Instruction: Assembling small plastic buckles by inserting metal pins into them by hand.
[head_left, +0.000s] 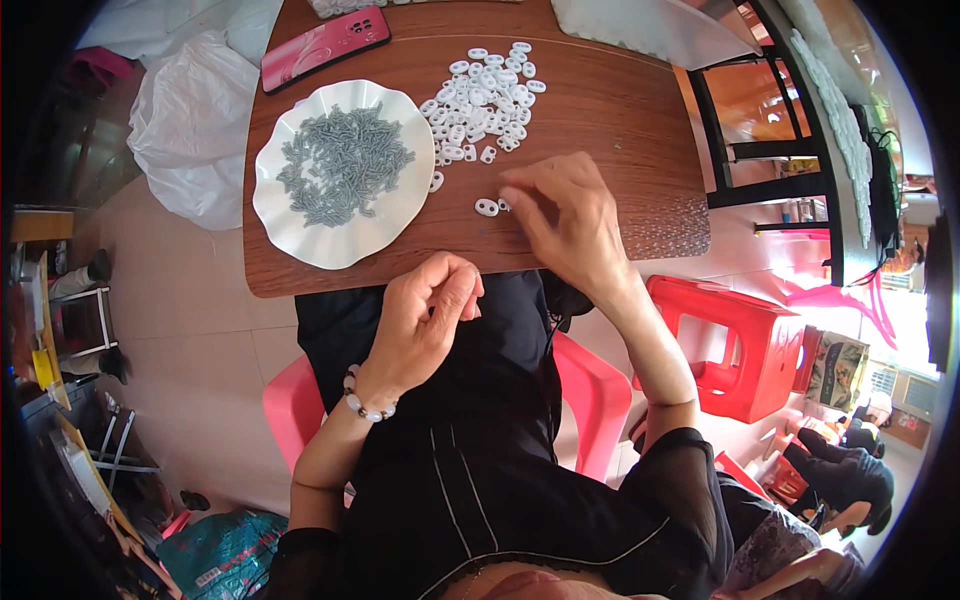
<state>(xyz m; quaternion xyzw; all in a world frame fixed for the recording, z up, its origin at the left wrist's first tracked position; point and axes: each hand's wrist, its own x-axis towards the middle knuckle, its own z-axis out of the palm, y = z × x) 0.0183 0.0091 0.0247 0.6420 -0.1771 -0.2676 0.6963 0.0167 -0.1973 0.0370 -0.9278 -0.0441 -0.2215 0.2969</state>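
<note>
A pile of small white plastic two-hole pieces [484, 96] lies on the brown wooden table [600, 110]. My right hand [562, 215] rests on the table with its fingertips at a small white piece, beside one loose white piece [487, 207]. My left hand [428, 315] hovers over my lap just below the table edge, fingers curled together; what it holds, if anything, is hidden. To the left stands a white wavy-rimmed plate [345, 240] filled with several small grey parts [342, 165].
A pink phone [325, 45] lies at the table's far left. A white plastic bag [190, 125] sits on the floor to the left. A red plastic stool [735, 340] stands to the right, a dark shelf frame [790, 130] beyond it. I sit on a pink chair [590, 385].
</note>
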